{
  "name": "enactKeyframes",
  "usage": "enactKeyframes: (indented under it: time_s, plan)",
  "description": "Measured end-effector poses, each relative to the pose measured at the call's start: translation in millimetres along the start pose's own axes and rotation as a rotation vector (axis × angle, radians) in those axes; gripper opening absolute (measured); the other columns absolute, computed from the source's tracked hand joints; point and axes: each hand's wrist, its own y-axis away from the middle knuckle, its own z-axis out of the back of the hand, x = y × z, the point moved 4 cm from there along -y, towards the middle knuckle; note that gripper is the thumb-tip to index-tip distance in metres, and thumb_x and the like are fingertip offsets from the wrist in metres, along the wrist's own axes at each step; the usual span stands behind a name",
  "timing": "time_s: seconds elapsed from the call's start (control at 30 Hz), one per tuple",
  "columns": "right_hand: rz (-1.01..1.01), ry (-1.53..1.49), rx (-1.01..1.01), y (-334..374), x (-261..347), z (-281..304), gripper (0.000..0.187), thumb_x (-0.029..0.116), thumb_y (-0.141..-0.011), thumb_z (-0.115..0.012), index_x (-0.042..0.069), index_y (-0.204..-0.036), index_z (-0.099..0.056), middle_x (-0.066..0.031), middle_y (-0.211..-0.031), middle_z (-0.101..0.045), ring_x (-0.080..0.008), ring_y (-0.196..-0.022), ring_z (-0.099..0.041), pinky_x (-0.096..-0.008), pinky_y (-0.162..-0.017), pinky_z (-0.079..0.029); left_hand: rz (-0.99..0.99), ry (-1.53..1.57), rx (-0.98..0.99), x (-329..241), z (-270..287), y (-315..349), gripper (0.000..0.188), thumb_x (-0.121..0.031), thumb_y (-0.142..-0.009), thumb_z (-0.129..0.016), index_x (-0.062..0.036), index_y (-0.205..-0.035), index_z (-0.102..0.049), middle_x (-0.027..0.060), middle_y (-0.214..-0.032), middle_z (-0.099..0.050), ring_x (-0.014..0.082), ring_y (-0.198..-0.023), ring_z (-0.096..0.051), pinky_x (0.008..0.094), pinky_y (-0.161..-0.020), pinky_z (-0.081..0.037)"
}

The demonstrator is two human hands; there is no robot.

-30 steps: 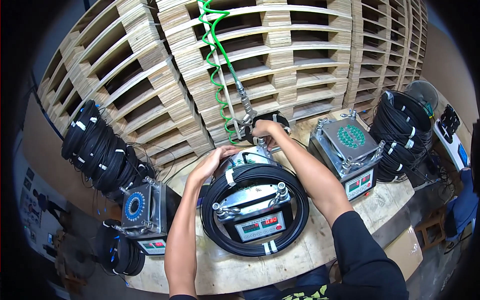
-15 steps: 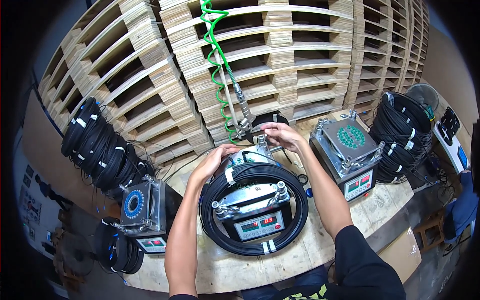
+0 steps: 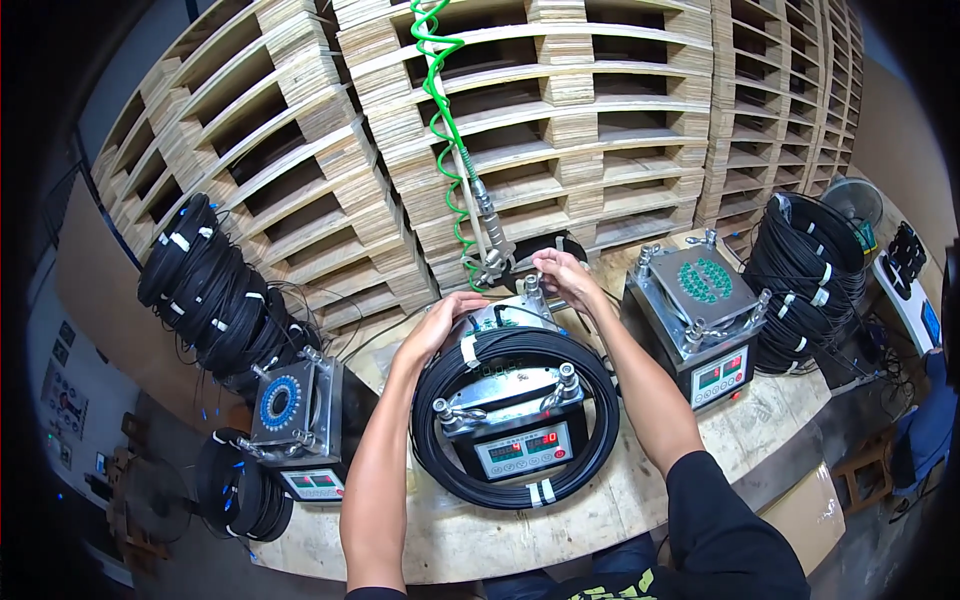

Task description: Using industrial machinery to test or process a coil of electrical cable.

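A metal-topped bench machine (image 3: 520, 393) with a lit red and green display stands in front of me. A thick coil of black cable (image 3: 428, 440), bound with white ties, hangs around its front. My left hand (image 3: 440, 325) reaches over the rear left corner, fingers stretched and close together; its thumb side and whatever lies beneath are hidden. At the rear right corner, my right hand (image 3: 568, 280) is held just above and beside a metal corner clamp (image 3: 533, 287). Its thumb and forefinger are pinched together; what they hold is too small to name. Similar clamps sit at the front corners.
Similar machines stand left (image 3: 315, 420) and right (image 3: 700, 310), with blue and green connectors on top. Stacked black cable coils (image 3: 215, 290) rise far left, more coils (image 3: 800, 270) far right. Behind hangs a green spiral air hose (image 3: 450, 130) with an air gun, before wooden pallets (image 3: 560, 100).
The whole view has shifted slightly. The middle machine's red readout shows a different value. Both hands stay at the rear corners, the right one's fingers slightly more gathered above the clamp.
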Motion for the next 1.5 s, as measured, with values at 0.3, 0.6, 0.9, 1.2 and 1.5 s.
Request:
enactKeyframes:
  time_s: [0.3, 0.6, 0.9, 1.2, 1.5]
  plan:
    - [-0.099, 0.144, -0.117, 25, 17, -17, 0.046, 0.048, -0.095, -0.063, 0.011, -0.122, -0.056, 0.0063, -0.070, -0.048, -0.0040, -0.053, -0.038, -0.0202, -0.046, -0.027, -0.033, 0.024, -0.022, 11, 7, -2, 0.049, -0.027, -0.106, -0.024, 0.0036, -0.136, -0.049, 0.0180, -0.133, -0.060, 0.0252, -0.127, -0.054, 0.0343, -0.111, -0.037]
    - [-0.124, 0.419, -0.208, 43, 23, -41, 0.080, 0.052, -0.088, -0.068, 0.015, -0.149, -0.032, -0.0025, -0.079, -0.056, -0.0105, -0.065, -0.052, -0.0259, -0.048, -0.038, -0.368, 0.513, -0.473, 0, 57, 19, 0.025, -0.012, -0.103, -0.042, 0.0019, -0.117, -0.058, 0.0125, -0.099, -0.068, 0.0203, -0.086, -0.070, 0.0308, -0.076, -0.058]
    - [-0.046, 0.383, -0.212, 41, 22, -45, 0.063, 0.041, -0.093, -0.068, 0.011, -0.142, -0.042, -0.0010, -0.084, -0.051, -0.0082, -0.062, -0.046, -0.0231, -0.053, -0.038, 0.141, 0.436, -0.161, 35, 49, -6, 0.086, -0.078, -0.094, -0.021, -0.0138, -0.146, -0.046, 0.0158, -0.117, -0.070, 0.0227, -0.116, -0.062, 0.0412, -0.098, -0.046]
    - [-0.090, 0.377, -0.234, 41, 15, -35, 0.049, 0.042, -0.094, -0.067, 0.010, -0.128, -0.052, 0.0005, -0.086, -0.053, -0.0076, -0.067, -0.048, -0.0234, -0.055, -0.038, 0.165, 0.651, -0.282, 44, 42, -8, 0.074, -0.074, -0.092, -0.043, -0.0107, -0.128, -0.056, 0.0137, -0.110, -0.071, 0.0202, -0.098, -0.067, 0.0381, -0.083, -0.055]
    - [0.000, 0.390, -0.219, 32, 11, -43, 0.046, 0.040, -0.095, -0.067, 0.005, -0.121, -0.054, 0.0002, -0.088, -0.055, -0.0077, -0.071, -0.049, -0.0239, -0.058, -0.041, -0.180, 1.121, -0.716, 110, 86, -12, 0.034, -0.007, -0.086, -0.076, -0.0117, -0.111, -0.053, 0.0046, -0.082, -0.060, 0.0160, -0.068, -0.060, 0.0300, -0.056, -0.050]
